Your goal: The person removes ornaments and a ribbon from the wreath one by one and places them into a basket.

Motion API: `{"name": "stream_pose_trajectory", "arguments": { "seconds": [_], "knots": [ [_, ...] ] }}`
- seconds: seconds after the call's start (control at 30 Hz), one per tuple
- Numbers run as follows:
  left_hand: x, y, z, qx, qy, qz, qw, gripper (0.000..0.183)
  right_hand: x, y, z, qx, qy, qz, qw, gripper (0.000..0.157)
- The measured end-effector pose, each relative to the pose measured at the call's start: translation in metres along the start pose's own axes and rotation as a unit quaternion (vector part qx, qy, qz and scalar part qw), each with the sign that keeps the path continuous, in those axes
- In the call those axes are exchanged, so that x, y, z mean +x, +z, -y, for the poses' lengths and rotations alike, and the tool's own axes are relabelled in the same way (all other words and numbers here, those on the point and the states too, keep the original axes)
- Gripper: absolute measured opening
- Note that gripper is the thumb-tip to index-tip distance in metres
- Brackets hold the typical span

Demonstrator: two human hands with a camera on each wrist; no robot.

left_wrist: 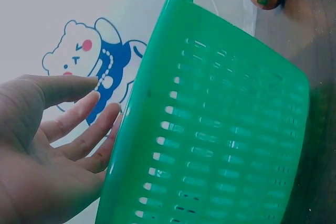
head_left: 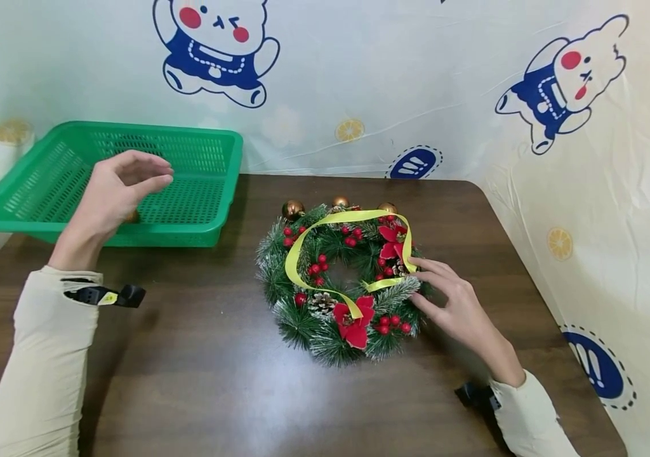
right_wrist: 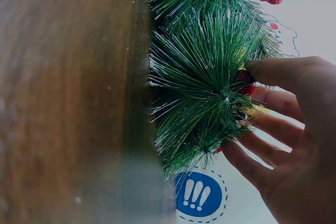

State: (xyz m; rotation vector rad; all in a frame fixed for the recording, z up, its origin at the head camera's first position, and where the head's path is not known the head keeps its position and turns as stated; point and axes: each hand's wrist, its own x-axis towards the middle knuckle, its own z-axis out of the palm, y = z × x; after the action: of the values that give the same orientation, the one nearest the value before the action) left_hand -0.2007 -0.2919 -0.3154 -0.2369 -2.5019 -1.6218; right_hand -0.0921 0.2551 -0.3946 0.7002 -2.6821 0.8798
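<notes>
On the far left of the brown table (head_left: 188,381) sits a green basket (head_left: 188,237), its walls pierced with rows of slots. The person's left hand (head_left: 116,187) hangs over it, fingers loosely bent and gripping nothing, thumb apart from the fingertips. Just below that hand, a bit of a brownish-gold ball (head_left: 132,217) shows inside the basket; the rest is hidden. A black band (head_left: 102,296) circles the pale left sleeve (head_left: 53,349).

Moving right, the wreath (head_left: 293,320) lies flat on the table, right of the middle and well apart from the basket. It's a bushy ring of dark green needles, many tips dusted white as if frosted. Along its far edge stand 3 shiny baubles (head_left: 293,209), the leftmost a darker bronze. Clusters of glossy red berries (head_left: 318,270) dot the ring, and a pine cone (head_left: 322,304) with pale-edged scales sits just left of the nearer of 2 red flowers (head_left: 353,322); the other blooms at the upper right, a 2nd cone below it. A bright yellow ribbon (head_left: 353,216) loops loosely over the top, 1 end resting by the nearer flower.

At the wreath's right edge, the right hand (head_left: 456,304) reaches in, fingers spread and nearly straight, fingertips touching the greenery and berries. Behind everything hangs a white sheet (head_left: 313,63) printed with cartoon bears.
</notes>
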Motion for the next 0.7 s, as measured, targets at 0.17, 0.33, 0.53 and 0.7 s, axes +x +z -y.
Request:
{"name": "stream_pose_trajectory", "arguments": {
  "seconds": [0.17, 0.33, 0.53, 0.7],
  "knots": [
    [-0.002, 0.006, -0.001, 0.018, -0.005, 0.005, 0.9998, 0.036, -0.001, 0.000, 0.000, -0.002, 0.001, 0.003, 1.000, 0.034],
    [-0.001, 0.010, -0.005, 0.042, 0.001, 0.006, 0.9991, 0.036, 0.001, 0.001, 0.000, 0.000, -0.001, 0.003, 1.000, 0.033],
    [-0.002, 0.022, -0.013, 0.043, 0.032, 0.015, 0.9985, 0.034, 0.001, 0.002, 0.000, 0.002, -0.001, 0.002, 1.000, 0.033],
    [-0.002, 0.031, -0.019, 0.047, 0.047, 0.022, 0.9975, 0.034, -0.001, 0.000, 0.000, -0.003, 0.001, 0.001, 1.000, 0.034]
  ]
}}
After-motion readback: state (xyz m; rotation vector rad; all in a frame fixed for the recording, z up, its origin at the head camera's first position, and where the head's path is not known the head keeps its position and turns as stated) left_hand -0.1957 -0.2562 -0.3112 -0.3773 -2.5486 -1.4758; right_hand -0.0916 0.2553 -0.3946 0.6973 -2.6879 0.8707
